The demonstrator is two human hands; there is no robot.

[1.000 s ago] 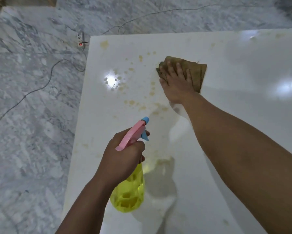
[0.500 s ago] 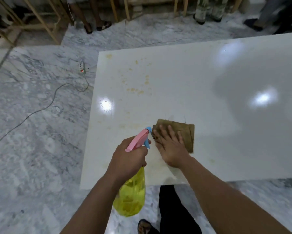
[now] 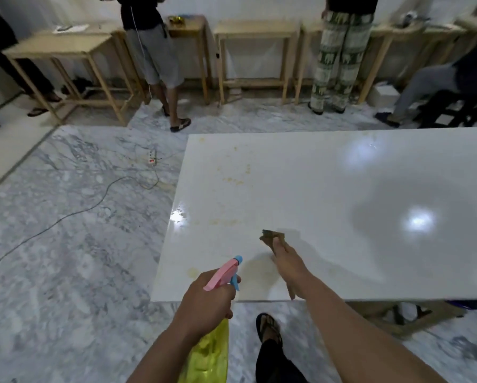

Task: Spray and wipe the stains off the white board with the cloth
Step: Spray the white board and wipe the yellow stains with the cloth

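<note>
One spray bottle [image 3: 209, 349], yellow body, pink head, nozzle aimed up-forward at the white board; left hand [image 3: 207, 299] closed round its neck. Right hand [image 3: 287, 261] pinches one brown cloth [image 3: 269, 235] over the near-left tabletop [image 3: 328, 205]. Yellowish stains [image 3: 236, 181] scattered farther left. Beyond, one power strip [image 3: 152, 157] on the floor.

The white board [image 3: 328, 203] lies flat over the floor [image 3: 66, 258]. The cloth [image 3: 270, 236] is near its front edge, under the right hand [image 3: 288, 261]. The left hand [image 3: 207, 302], at 8 o'clock from the cloth, holds the spray bottle [image 3: 209, 352]. Stains [image 3: 234, 179] lie at 11 o'clock from the cloth. Wooden tables [image 3: 254, 51] stand behind the board.
</note>
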